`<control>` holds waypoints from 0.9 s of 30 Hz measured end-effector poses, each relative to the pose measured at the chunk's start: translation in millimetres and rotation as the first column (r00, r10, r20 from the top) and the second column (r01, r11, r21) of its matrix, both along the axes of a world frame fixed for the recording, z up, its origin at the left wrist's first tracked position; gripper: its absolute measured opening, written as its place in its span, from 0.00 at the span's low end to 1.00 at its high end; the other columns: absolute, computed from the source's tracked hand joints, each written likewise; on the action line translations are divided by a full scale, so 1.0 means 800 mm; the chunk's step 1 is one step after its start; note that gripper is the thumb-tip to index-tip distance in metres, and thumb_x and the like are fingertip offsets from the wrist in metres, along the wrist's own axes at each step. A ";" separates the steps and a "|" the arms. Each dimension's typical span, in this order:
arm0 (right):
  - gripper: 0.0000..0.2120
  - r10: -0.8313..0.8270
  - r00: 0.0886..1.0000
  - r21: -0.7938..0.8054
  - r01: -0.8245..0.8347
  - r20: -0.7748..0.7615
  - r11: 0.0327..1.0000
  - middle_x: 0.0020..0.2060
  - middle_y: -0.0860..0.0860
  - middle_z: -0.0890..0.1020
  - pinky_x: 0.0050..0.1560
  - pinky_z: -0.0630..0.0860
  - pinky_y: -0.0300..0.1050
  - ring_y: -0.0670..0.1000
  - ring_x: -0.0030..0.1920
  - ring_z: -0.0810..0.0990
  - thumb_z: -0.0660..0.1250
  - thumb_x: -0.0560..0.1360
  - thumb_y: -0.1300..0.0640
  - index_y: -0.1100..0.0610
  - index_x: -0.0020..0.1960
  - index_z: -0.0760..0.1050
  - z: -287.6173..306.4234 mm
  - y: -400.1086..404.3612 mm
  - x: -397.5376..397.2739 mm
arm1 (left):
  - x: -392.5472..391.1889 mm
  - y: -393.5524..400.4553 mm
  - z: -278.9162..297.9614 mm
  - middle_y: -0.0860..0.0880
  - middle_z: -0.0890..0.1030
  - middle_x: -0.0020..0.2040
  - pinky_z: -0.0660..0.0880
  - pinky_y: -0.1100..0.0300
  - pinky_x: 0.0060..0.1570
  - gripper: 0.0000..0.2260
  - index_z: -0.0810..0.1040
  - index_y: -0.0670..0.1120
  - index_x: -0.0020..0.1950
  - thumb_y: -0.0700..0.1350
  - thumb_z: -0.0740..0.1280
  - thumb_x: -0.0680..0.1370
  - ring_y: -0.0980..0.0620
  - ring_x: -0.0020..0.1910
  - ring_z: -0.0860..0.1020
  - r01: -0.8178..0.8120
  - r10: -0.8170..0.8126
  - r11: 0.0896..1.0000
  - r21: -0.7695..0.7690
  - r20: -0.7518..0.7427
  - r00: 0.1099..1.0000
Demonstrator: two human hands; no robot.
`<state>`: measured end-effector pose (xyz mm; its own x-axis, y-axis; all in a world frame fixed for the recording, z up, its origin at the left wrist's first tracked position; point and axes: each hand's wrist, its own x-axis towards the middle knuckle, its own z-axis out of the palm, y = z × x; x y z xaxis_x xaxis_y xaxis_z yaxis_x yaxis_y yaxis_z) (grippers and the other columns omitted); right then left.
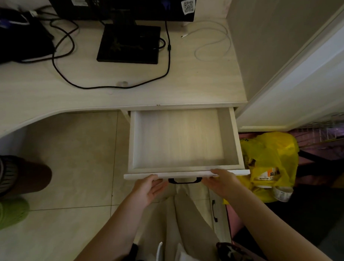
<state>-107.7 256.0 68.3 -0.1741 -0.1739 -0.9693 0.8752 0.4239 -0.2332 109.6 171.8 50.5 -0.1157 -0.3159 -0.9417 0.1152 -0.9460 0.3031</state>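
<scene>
A pale wooden drawer (pixel 232 140) stands pulled far out from under the desk (pixel 107 93), and nothing lies inside it. Its front panel (pixel 141 176) carries a black handle (pixel 184 181) at the middle. My left hand (pixel 149 187) holds the front panel just left of the handle, thumb on the top edge and fingers curled beneath. My right hand (pixel 223 182) holds the panel just right of the handle in the same way. Neither hand touches the handle itself.
A monitor base (pixel 128 44), black cables (pixel 115 86) and a white cable (pixel 213 43) lie on the desk. A yellow plastic bag (pixel 269 162) sits on the floor right of the drawer. Another person's leg and green shoe (pixel 10 212) are at the left. A lower drawer handle (pixel 214 211) shows below.
</scene>
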 end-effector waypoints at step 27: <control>0.18 0.581 -0.411 0.313 -0.911 -0.702 -0.267 0.63 0.54 0.75 0.55 0.66 0.36 0.52 0.63 0.74 0.61 0.79 0.56 0.59 0.68 0.67 0.090 -0.154 0.191 | 0.138 0.048 0.110 0.49 0.83 0.44 0.75 0.64 0.41 0.09 0.79 0.46 0.56 0.41 0.63 0.78 0.52 0.40 0.81 0.164 0.175 0.886 -0.435 0.639 0.749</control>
<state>45.0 132.9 140.2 0.2356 -0.8001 -0.5516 -0.7451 0.2158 -0.6311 219.9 210.2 138.5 0.4659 -0.7052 -0.5345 -0.2634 -0.6872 0.6771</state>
